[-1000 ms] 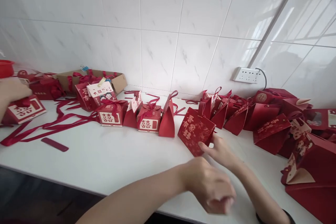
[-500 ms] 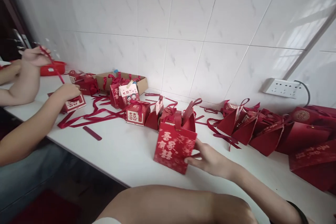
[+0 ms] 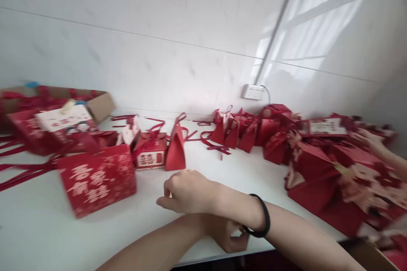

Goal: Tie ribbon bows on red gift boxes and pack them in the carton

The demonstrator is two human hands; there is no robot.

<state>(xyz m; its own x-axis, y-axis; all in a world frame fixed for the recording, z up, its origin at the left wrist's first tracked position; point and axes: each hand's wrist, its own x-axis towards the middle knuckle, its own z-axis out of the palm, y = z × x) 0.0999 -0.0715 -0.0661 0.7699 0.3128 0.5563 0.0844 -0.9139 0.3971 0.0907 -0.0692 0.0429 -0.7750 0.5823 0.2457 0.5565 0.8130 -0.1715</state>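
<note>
Loosely bent, my right hand [image 3: 190, 191] hovers over the white table [image 3: 159, 228] with nothing in it, its thumb apart from the fingers. A black band [image 3: 266, 220] circles my right wrist. Beneath that wrist my left hand [image 3: 229, 233] is curled closed, its fingertips by the band; whatever they pinch is hidden. To the left stands a red gift box [image 3: 98, 180] with pale printed characters, apart from both hands. Behind it are a small red box with a ribbon bow [image 3: 151, 154] and a narrow pointed red box [image 3: 176, 148].
Many red gift boxes [image 3: 311, 178] crowd the right side, where another person's hand [image 3: 370, 142] reaches among them. A cardboard carton [image 3: 101, 106] holding red items stands at the back left. Loose ribbons [image 3: 216, 146] lie near the wall, below a power strip [image 3: 254, 92].
My right hand has let go of the red gift box, which stays on the table. My left hand has come under my right wrist. The view has turned right.
</note>
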